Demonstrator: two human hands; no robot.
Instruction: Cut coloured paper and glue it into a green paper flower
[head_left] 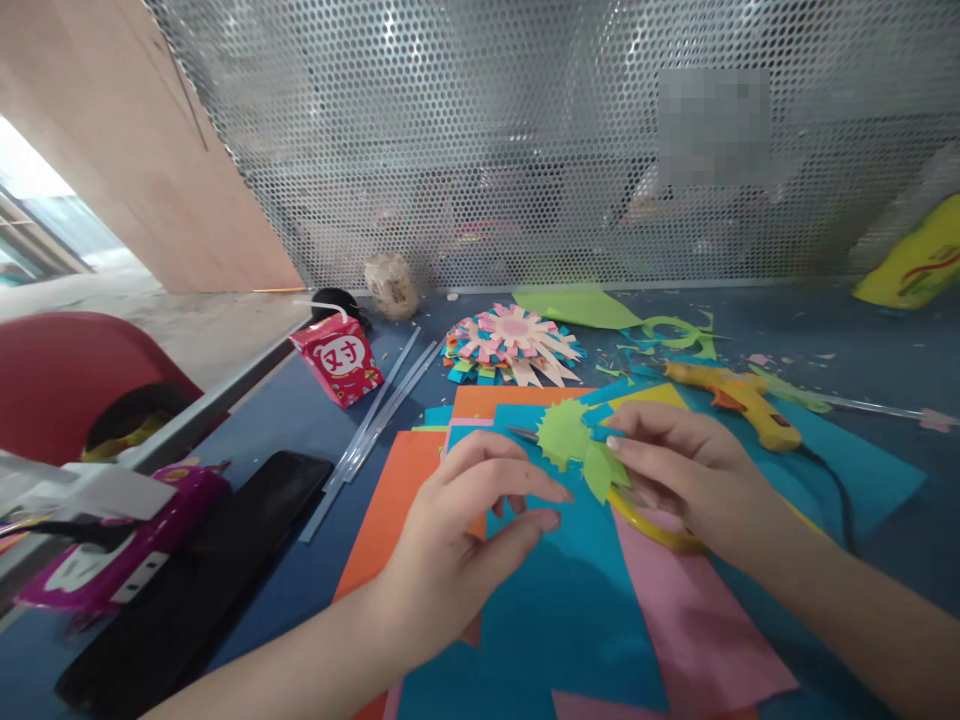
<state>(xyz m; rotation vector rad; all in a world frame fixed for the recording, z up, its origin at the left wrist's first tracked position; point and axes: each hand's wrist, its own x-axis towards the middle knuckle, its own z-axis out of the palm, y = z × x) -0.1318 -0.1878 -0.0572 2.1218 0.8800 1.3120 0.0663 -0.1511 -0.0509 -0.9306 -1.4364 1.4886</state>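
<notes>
My right hand (679, 470) pinches a green paper cutout with jagged edges (564, 436), and yellow-handled scissors (654, 525) lie under the palm. My left hand (465, 525) hovers just left of the cutout, fingers curled towards it, thumb and forefinger close together over the blue paper sheet (570, 600). Whether the left fingers touch the cutout is unclear. Orange (390, 505) and pink (690, 610) sheets lie beneath and beside the blue one.
A yellow glue gun (731, 395) lies right of the hands, its black cord trailing. Behind are a layered paper flower (514, 345), green scraps (581, 305), a red drink carton (339, 358), clear glue sticks (375, 415) and a black phone (210, 560). A perforated metal screen (525, 140) closes the back.
</notes>
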